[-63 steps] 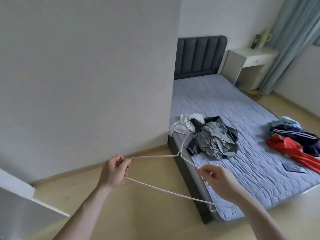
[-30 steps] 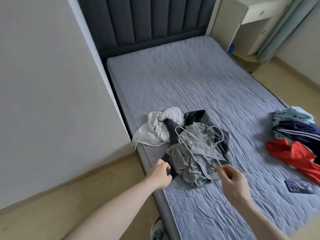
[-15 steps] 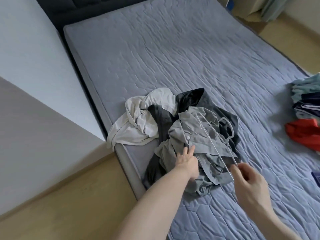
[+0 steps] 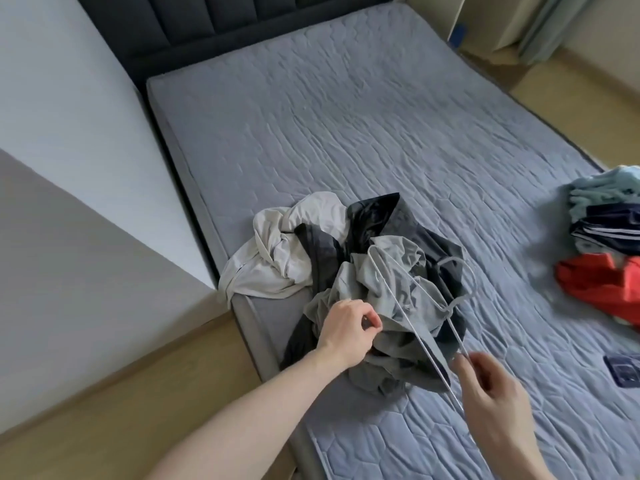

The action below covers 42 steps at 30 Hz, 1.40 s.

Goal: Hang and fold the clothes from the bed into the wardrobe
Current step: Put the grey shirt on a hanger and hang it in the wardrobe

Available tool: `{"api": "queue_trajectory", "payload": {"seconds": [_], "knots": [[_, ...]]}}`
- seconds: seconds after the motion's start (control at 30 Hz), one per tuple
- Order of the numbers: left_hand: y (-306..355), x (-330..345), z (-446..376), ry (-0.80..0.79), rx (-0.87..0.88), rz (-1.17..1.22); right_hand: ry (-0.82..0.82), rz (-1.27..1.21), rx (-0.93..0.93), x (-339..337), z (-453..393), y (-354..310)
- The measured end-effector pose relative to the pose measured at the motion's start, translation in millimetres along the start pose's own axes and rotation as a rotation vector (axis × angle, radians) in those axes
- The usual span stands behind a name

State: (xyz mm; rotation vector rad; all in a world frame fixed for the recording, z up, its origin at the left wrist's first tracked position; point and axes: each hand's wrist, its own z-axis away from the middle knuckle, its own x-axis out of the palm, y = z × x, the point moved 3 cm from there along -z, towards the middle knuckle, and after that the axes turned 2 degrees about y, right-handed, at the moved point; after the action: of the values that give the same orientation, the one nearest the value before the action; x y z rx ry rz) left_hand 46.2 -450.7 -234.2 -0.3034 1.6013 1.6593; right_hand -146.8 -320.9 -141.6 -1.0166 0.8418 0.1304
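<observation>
Left hand [image 4: 348, 329] has its fingers curled in tight, pinching a fold of the grey shirt [image 4: 391, 292], knuckles up and thumb tucked against the fingertips, so it's a closed pinch on cloth and not a flat press. Right hand [image 4: 491, 393] is looser: thumb and forefinger come together on the near end of the white wire hanger [image 4: 415, 317], other fingers half curled behind, and the hanger lies across the top of the shirt with its hook pointing away toward the headboard [image 4: 221, 26]. Now big to small, all placed off the bed [image 4: 346, 116]: the bed is a grey quilted mattress filling most of the view, headboard at its far end. The shirt sits near the bed's near-left edge in a crumpled pile, tangled with a dark garment [image 4: 374, 220] underneath and a cream garment [image 4: 277, 251] on the pile's left side, which droops a bit over the bed's edge. Over at the bed's right side, well apart from the pile, there's a stack of folded clothes [image 4: 609, 209] with a red garment [image 4: 602, 282] just in front of it. Closer along that same right side lies a small dark flat item [image 4: 623, 374], can't tell what it is.
</observation>
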Motion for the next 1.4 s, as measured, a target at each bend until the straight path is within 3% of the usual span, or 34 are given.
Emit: {"api": "queue_trajectory", "payload": {"seconds": [0.23,0.43,0.63,0.83,1.0,1.13,1.27,1.33,1.4], "knots": [[111.9,-94.8,113.6,0.191,-0.051,0.197,-0.125,-0.014,-0.099,-72.8,59.7,-33.4],[233.4,-146.0,224.2,0.377,-0.011,0.331,-0.411,0.066,-0.24,-118.7,121.0,-46.6],[354.5,-186.4,315.1,0.511,0.146,0.29,-0.516,0.061,-0.458,-162.3,156.6,-60.3],[419.7,-258.5,384.5,0.577,0.203,0.241,-0.77,0.042,-0.624,-183.3,194.0,-99.0],[423.2,-314.6,459.3,0.73,0.167,-0.124,-0.722,-0.062,-0.784,-209.0,219.7,-146.1],[380.5,-346.6,525.0,0.646,-0.128,-0.357,-0.618,-0.142,-0.853,-239.8,231.4,-194.3],[329.8,-340.8,577.0,0.478,-0.357,-0.387,-0.645,-0.182,-0.906,-269.7,268.6,-251.2],[307.2,-343.0,592.2,0.545,-0.384,-0.4,-0.636,-0.19,-0.926,-283.2,287.0,-276.6],[290.4,-350.7,607.6,0.693,-0.388,-0.176,-0.609,-0.167,-0.966,-295.1,303.4,-296.0]]}}
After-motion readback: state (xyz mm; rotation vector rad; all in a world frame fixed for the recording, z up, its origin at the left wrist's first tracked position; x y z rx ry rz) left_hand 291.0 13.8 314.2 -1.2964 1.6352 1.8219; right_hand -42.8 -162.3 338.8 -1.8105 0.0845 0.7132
